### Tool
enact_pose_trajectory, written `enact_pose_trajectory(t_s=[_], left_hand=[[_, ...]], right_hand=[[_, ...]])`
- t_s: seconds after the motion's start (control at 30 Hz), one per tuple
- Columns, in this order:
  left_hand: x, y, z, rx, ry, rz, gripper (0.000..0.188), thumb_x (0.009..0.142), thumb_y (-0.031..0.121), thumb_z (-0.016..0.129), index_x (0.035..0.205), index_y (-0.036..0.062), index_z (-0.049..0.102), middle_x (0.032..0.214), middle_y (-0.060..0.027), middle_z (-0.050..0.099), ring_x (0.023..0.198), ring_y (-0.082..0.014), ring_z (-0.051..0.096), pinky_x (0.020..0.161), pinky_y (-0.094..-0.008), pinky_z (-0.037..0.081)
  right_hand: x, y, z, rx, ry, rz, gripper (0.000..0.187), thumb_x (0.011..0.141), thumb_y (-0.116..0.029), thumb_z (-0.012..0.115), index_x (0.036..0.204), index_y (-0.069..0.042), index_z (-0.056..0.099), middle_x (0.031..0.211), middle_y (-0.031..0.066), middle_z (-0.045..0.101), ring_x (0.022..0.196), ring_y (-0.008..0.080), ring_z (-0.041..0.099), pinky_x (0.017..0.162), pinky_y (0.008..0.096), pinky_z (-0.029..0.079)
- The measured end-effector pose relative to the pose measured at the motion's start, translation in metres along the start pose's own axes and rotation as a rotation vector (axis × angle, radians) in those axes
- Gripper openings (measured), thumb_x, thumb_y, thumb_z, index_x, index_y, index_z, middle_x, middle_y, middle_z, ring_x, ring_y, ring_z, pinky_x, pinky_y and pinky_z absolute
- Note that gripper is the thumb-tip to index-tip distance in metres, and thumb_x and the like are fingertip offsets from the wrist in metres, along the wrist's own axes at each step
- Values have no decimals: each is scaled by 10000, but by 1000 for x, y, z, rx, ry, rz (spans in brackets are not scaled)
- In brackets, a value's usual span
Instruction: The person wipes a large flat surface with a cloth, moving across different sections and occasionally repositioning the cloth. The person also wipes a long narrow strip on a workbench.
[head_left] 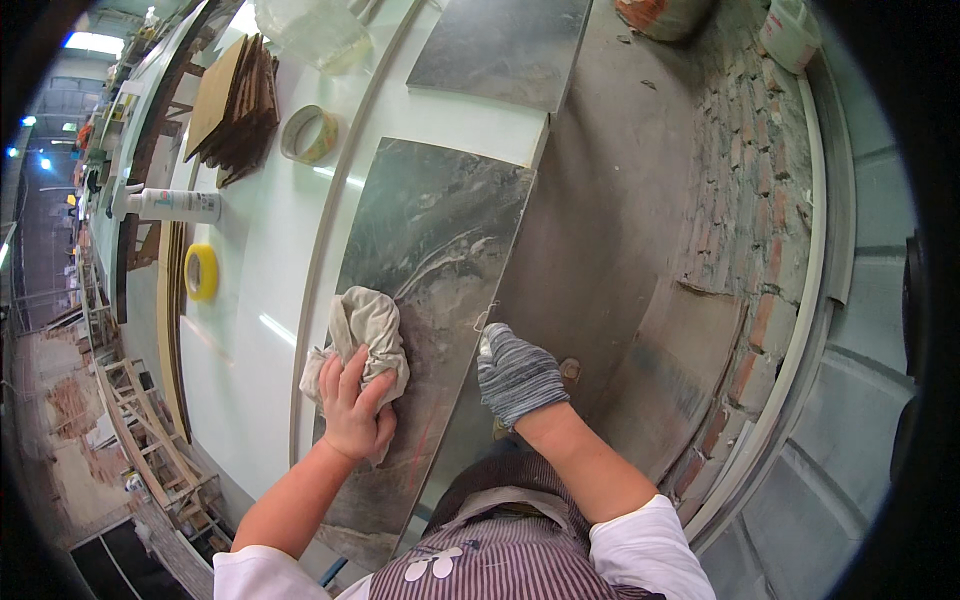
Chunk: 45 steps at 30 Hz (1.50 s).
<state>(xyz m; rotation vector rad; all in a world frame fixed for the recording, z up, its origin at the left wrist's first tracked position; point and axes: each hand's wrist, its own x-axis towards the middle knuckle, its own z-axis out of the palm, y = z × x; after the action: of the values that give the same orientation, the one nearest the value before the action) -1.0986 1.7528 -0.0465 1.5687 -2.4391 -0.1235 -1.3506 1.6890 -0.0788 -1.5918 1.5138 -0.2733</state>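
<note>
My bare left hand presses a crumpled off-white cloth onto a dark grey, marble-veined slab, its fingers spread and bent into the folds. My right hand wears a grey striped knit glove and is closed beside the slab's right edge. A thin pale thread loops just above its fingertips. Whatever those gloved fingers may hold is hidden. The slab lies on a white worktop, its right side along the worktop's edge.
A second dark slab lies farther ahead. To the left are a clear tape roll, a yellow tape roll, a white bottle and stacked brown cardboard pieces. Rightward, beyond the floor, runs a rough brick strip.
</note>
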Motion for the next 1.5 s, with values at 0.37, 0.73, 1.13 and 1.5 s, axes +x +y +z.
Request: enact_pose_trajectory(t_s=[0.37,0.73,1.13,1.5], left_hand=[[-3,1,0,1,-22,6,607,640,57,601,1243,110,565,1470,-212,418,1309,-466,365,1121,-572,253],[-2,2,0,-6,22,26,616,671,55,615,1280,118,553,1480,-185,419,1302,-427,386,1115,-542,262],[-2,2,2,-14,58,38,634,664,65,614,1291,136,548,1465,-175,432,1261,-430,411,1092,-548,293],[-1,2,2,-6,69,41,630,677,56,614,1298,132,538,1458,-179,438,1261,-429,417,1092,-544,297]], right_hand=[[-9,-7,11,-13,170,26,236,994,-255,473,1020,-49,585,819,240,664,799,446,648,714,520,513],[-14,-16,19,15,172,130,277,1007,-285,437,1068,-49,568,924,262,663,885,471,628,782,539,503],[-20,-19,20,21,188,126,288,1017,-288,408,1052,-43,554,943,281,656,915,487,617,790,547,497],[-37,-17,42,37,120,132,300,1015,-281,418,1052,-24,567,961,287,653,937,484,614,806,539,501]])
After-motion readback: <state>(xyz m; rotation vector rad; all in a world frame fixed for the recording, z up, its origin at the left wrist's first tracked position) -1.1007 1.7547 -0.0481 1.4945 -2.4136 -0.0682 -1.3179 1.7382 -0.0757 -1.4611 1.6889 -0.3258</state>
